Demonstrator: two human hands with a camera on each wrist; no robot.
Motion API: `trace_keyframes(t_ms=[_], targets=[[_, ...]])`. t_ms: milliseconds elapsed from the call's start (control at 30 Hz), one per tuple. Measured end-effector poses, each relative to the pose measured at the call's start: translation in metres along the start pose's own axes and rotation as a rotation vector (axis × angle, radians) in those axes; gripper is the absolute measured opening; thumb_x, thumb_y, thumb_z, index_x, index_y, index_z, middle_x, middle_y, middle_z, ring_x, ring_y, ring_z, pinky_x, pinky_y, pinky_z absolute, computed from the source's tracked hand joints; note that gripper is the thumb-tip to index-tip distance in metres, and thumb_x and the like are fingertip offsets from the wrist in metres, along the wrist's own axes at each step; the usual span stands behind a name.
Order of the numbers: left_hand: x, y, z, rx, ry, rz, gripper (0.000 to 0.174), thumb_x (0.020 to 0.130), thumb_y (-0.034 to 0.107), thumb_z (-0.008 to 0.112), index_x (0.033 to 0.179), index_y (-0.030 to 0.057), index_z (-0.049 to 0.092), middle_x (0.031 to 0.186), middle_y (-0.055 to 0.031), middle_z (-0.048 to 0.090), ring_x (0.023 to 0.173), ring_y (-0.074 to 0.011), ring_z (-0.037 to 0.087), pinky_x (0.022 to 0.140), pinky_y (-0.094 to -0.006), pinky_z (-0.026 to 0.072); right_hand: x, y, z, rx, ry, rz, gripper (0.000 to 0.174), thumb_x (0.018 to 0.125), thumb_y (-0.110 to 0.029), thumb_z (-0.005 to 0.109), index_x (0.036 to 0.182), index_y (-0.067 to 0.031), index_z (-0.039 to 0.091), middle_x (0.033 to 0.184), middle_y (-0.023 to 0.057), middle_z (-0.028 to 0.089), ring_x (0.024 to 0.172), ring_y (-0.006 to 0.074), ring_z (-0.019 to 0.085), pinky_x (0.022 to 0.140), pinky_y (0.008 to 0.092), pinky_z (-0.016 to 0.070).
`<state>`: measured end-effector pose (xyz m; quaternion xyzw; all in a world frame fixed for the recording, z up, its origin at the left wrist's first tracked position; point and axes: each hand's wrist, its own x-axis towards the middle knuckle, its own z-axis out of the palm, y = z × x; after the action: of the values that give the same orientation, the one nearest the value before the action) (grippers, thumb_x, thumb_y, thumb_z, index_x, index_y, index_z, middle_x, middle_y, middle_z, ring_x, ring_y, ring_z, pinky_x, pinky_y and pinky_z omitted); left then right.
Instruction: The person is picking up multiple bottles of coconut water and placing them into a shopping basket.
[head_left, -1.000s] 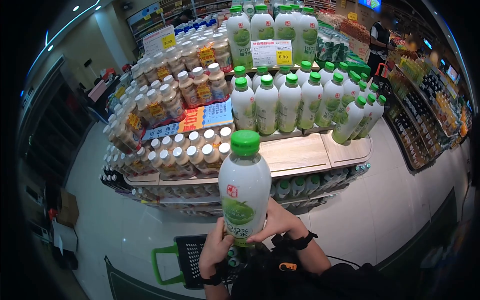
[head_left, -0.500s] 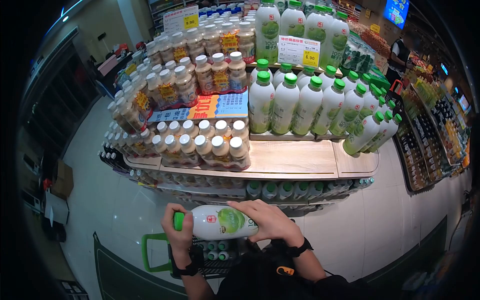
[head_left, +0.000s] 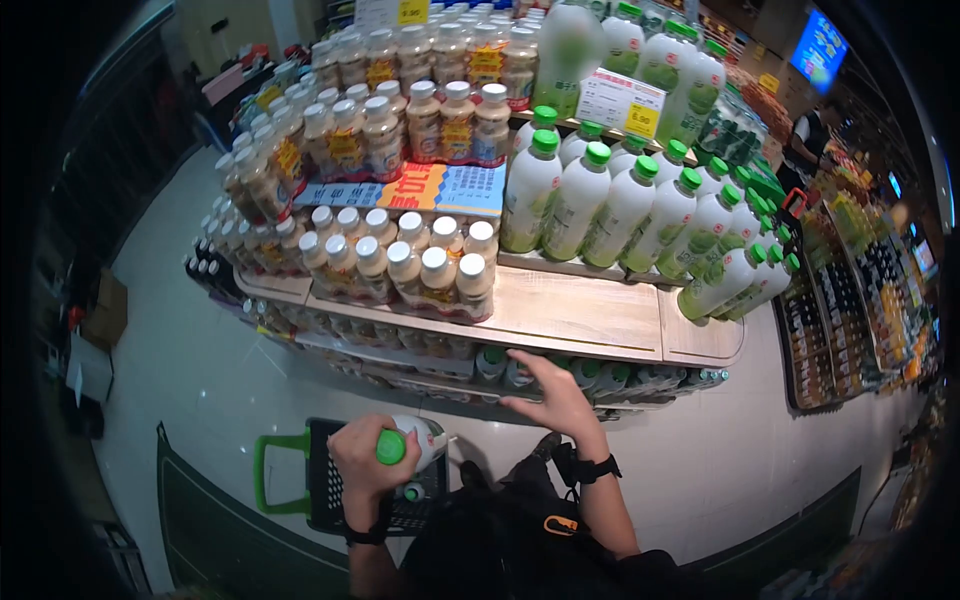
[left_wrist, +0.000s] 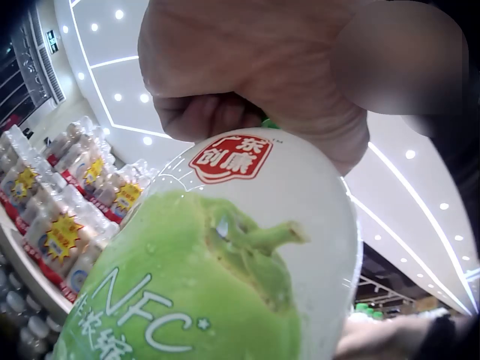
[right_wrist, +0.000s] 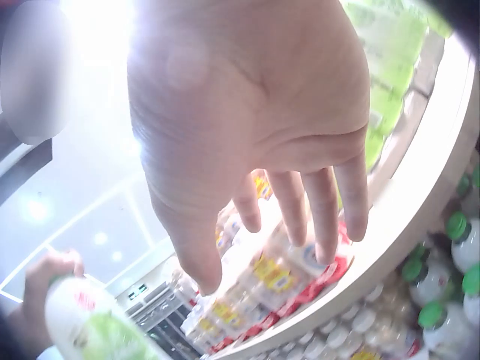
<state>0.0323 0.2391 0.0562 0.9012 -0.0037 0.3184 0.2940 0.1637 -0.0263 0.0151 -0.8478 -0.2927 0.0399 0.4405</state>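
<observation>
My left hand [head_left: 368, 457] grips a white bottle [head_left: 420, 440] by its neck, just under the green cap [head_left: 390, 447], over the basket [head_left: 322, 480]. In the left wrist view the fingers curl round the top of the bottle [left_wrist: 240, 247], whose label shows a green fruit. My right hand [head_left: 560, 400] is held apart from the bottle, in front of the shelf, with fingers spread and nothing in them. The right wrist view shows the same hand [right_wrist: 255, 142] with straight fingers and, at lower left, the bottle [right_wrist: 94, 319] in the left hand.
A wooden display shelf [head_left: 580, 312] bears rows of white green-capped bottles [head_left: 575, 205] at right and packs of beige white-capped bottles [head_left: 400, 270] at left. More bottles stand on lower shelves. A person [head_left: 805, 140] stands at the back right, near another rack [head_left: 850, 300].
The right hand has let go of the bottle and moved up and right towards the shelf. The bottle, lying sideways in both hands before, now has its cap facing the head camera, over the basket.
</observation>
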Motion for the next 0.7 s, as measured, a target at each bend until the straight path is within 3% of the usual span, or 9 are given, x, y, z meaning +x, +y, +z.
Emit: trace_keyframes(t_ms=[133, 200, 267, 300, 367, 400, 467, 567, 700], targets=[[-0.050, -0.041, -0.014, 0.109, -0.118, -0.177, 0.026, 0.067, 0.017, 0.081, 0.075, 0.0067, 0.059, 0.066, -0.0119, 0.060, 0.059, -0.0319, 0.063, 0.054, -0.0376, 0.0493, 0.009, 0.056, -0.044, 0.275, 0.396, 0.190, 0.044, 0.088, -0.009, 0.073, 0.128, -0.0022, 0.057, 0.108, 0.0126, 0.071, 0.094, 0.0156, 0.069, 0.084, 0.0298, 0.0539], [-0.085, -0.058, -0.018, 0.207, -0.257, -0.276, 0.032, 0.069, 0.029, 0.082, 0.081, 0.0099, 0.059, 0.070, -0.0087, 0.062, 0.063, -0.0306, 0.064, 0.055, -0.0387, 0.0498, 0.017, 0.102, -0.058, 0.304, 0.500, 0.143, 0.034, 0.092, -0.008, 0.068, 0.124, -0.0018, 0.059, 0.104, 0.0094, 0.069, 0.090, 0.0126, 0.067, 0.082, 0.0266, 0.0530], [-0.112, -0.069, -0.015, 0.285, -0.374, -0.439, 0.035, 0.070, 0.035, 0.080, 0.084, 0.0104, 0.059, 0.073, -0.0091, 0.063, 0.066, -0.0321, 0.065, 0.057, -0.0409, 0.0510, 0.027, 0.135, -0.066, 0.265, 0.520, 0.157, 0.029, 0.093, -0.010, 0.068, 0.120, -0.0026, 0.061, 0.086, 0.0037, 0.066, 0.077, 0.0091, 0.063, 0.070, 0.0240, 0.0507], [-0.123, -0.077, -0.012, 0.283, -0.368, -0.466, 0.035, 0.070, 0.035, 0.080, 0.084, 0.0104, 0.059, 0.073, -0.0091, 0.063, 0.066, -0.0321, 0.065, 0.057, -0.0409, 0.0510, 0.032, 0.144, -0.065, 0.262, 0.492, 0.154, 0.029, 0.093, -0.010, 0.068, 0.120, -0.0026, 0.061, 0.086, 0.0037, 0.066, 0.077, 0.0091, 0.063, 0.070, 0.0240, 0.0507], [-0.150, -0.092, -0.010, 0.331, -0.397, -0.555, 0.037, 0.071, 0.037, 0.079, 0.087, 0.0107, 0.059, 0.076, -0.0099, 0.065, 0.070, -0.0342, 0.066, 0.060, -0.0434, 0.0518, 0.038, 0.161, -0.063, 0.057, 0.398, 0.323, 0.022, 0.094, -0.013, 0.067, 0.113, -0.0037, 0.064, 0.071, -0.0010, 0.058, 0.063, 0.0061, 0.054, 0.058, 0.0224, 0.0435], [-0.158, -0.099, -0.009, 0.329, -0.383, -0.584, 0.037, 0.071, 0.037, 0.079, 0.087, 0.0107, 0.059, 0.076, -0.0099, 0.065, 0.070, -0.0342, 0.066, 0.060, -0.0434, 0.0518, 0.042, 0.175, -0.052, -0.018, 0.417, 0.247, 0.016, 0.093, -0.014, 0.068, 0.105, -0.0040, 0.066, 0.064, -0.0038, 0.052, 0.056, 0.0046, 0.044, 0.052, 0.0220, 0.0355], [-0.174, -0.109, -0.012, 0.351, -0.395, -0.664, 0.039, 0.071, 0.037, 0.080, 0.089, 0.0102, 0.058, 0.077, -0.0110, 0.065, 0.071, -0.0355, 0.066, 0.061, -0.0450, 0.0518, 0.042, 0.200, -0.028, -0.015, 0.379, 0.278, 0.012, 0.091, -0.013, 0.068, 0.099, -0.0036, 0.067, 0.062, -0.0034, 0.052, 0.055, 0.0043, 0.043, 0.051, 0.0214, 0.0350], [-0.195, -0.123, -0.008, 0.317, -0.382, -0.770, 0.036, 0.072, 0.034, 0.078, 0.088, 0.0096, 0.057, 0.078, -0.0127, 0.065, 0.072, -0.0368, 0.066, 0.061, -0.0464, 0.0513, 0.040, 0.198, -0.001, -0.245, 0.554, 0.181, 0.008, 0.090, -0.012, 0.068, 0.087, -0.0042, 0.065, 0.057, -0.0014, 0.052, 0.051, 0.0049, 0.043, 0.049, 0.0234, 0.0357], [-0.224, -0.149, 0.016, 0.302, -0.389, -0.878, 0.035, 0.072, 0.030, 0.076, 0.091, 0.0087, 0.054, 0.079, -0.0138, 0.064, 0.072, -0.0382, 0.065, 0.061, -0.0477, 0.0505, 0.043, 0.204, 0.010, -0.491, 0.647, 0.291, 0.010, 0.089, -0.015, 0.068, 0.088, -0.0052, 0.064, 0.054, -0.0018, 0.046, 0.049, 0.0077, 0.041, 0.047, 0.0274, 0.0338]])
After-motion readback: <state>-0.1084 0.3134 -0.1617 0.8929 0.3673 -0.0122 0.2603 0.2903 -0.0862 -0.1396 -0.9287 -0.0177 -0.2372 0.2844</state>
